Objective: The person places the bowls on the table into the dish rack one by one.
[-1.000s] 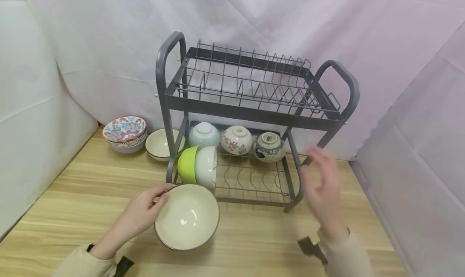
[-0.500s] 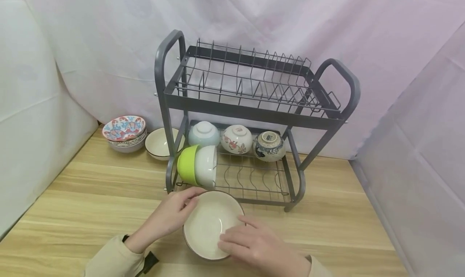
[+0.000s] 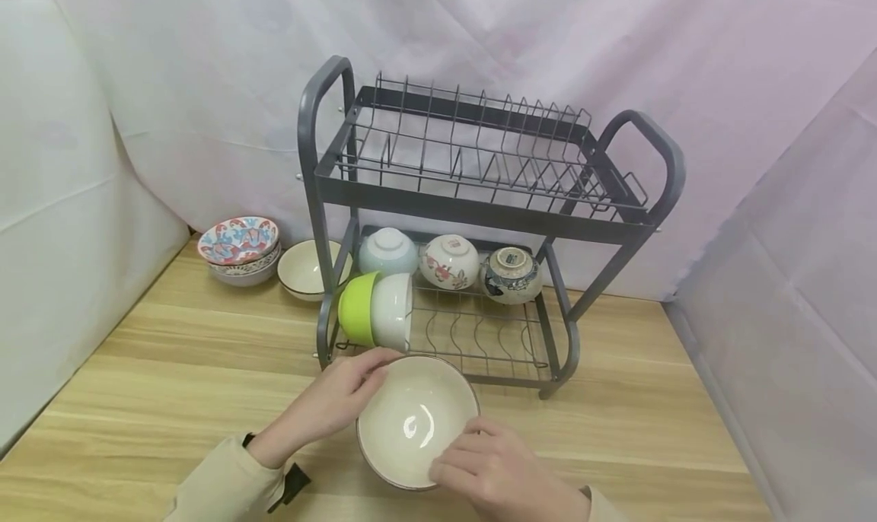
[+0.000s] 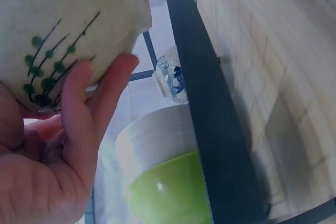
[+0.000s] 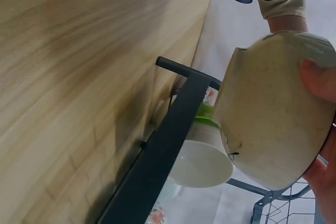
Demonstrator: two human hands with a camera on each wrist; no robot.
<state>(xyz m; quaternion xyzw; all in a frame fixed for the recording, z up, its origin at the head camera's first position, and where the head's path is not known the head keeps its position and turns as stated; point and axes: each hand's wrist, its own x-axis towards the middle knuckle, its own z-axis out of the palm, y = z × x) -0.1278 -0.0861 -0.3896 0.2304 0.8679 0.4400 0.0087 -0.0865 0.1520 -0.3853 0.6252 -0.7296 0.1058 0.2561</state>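
Both hands hold a cream bowl (image 3: 411,415) with a dark rim, its inside facing up toward the head camera, in front of the rack's lower tier. My left hand (image 3: 342,396) grips its upper left rim, thumb inside. In the left wrist view the fingers (image 4: 113,85) lie along the outside of the bowl (image 4: 79,30), which bears a painted green sprig. My right hand (image 3: 496,465) grips the lower right rim. From the right wrist, the plain outer side of the bowl (image 5: 273,108) shows, with a thumb or finger (image 5: 317,80) on it.
A two-tier grey dish rack (image 3: 479,210) stands behind. On its lower tier are a green bowl (image 3: 356,309), a white bowl (image 3: 393,313) and upturned light blue (image 3: 387,252), floral (image 3: 448,263) and blue-patterned (image 3: 511,276) bowls. Left are a cream bowl (image 3: 301,271) and stacked patterned bowls (image 3: 240,240).
The right hand has come in from the rack's right side and taken hold of the bowl's right rim. The left hand has moved the bowl to the right.
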